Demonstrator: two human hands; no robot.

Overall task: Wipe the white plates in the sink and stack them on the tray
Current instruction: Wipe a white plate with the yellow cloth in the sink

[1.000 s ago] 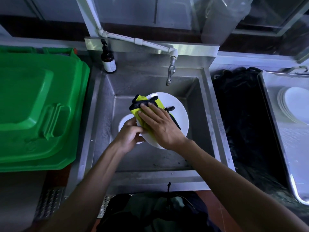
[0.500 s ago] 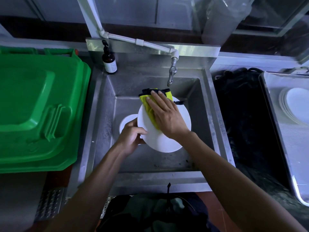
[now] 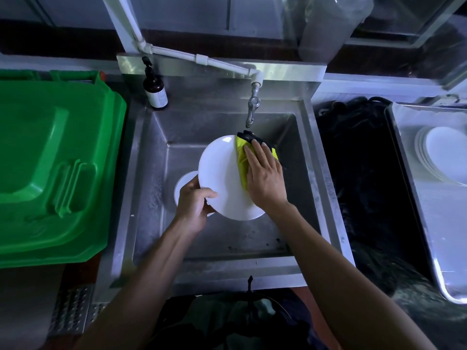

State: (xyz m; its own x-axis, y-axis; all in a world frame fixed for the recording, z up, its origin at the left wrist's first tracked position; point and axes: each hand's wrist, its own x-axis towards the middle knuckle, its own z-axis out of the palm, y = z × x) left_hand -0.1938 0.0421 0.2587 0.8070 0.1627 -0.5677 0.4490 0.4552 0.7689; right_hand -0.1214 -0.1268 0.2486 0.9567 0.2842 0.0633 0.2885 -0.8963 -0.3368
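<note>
1. A green plastic bin lid (image 3: 50, 162) fills the far left, lying flat just beside the steel sink (image 3: 149, 157); its moulded handle faces up.
2. A dark pump bottle (image 3: 154, 89) with a pale label stands upright on the sink's back left corner; a white pipe (image 3: 202, 59) runs from there to the right, ending in a metal tap (image 3: 252, 107) that hangs over the basin.
3. A white plate in the basin (image 3: 183, 181) lies low on the sink floor, mostly hidden behind the left hand and the plate held above it.
4. The left hand (image 3: 193, 207) grips the lower left rim of the held plate (image 3: 222, 178); the thumb curls over the plate's face and the fingers wrap behind it; the plate is tilted, above the basin, below the tap.
5. The right hand (image 3: 264, 176) lies flat with fingers straight and together, pressing a yellow cloth (image 3: 243, 160) with black edging against the right side of the held plate; the cloth's black edge pokes out past the fingertips, near the tap's spout.
6. A dark, black mass (image 3: 366, 185) fills the space right of the sink; what it is I cannot tell.
7. A steel tray (image 3: 417, 223) sits at the far right; a stack of white plates (image 3: 444, 155) rests in its upper part, well apart from the sink.
</note>
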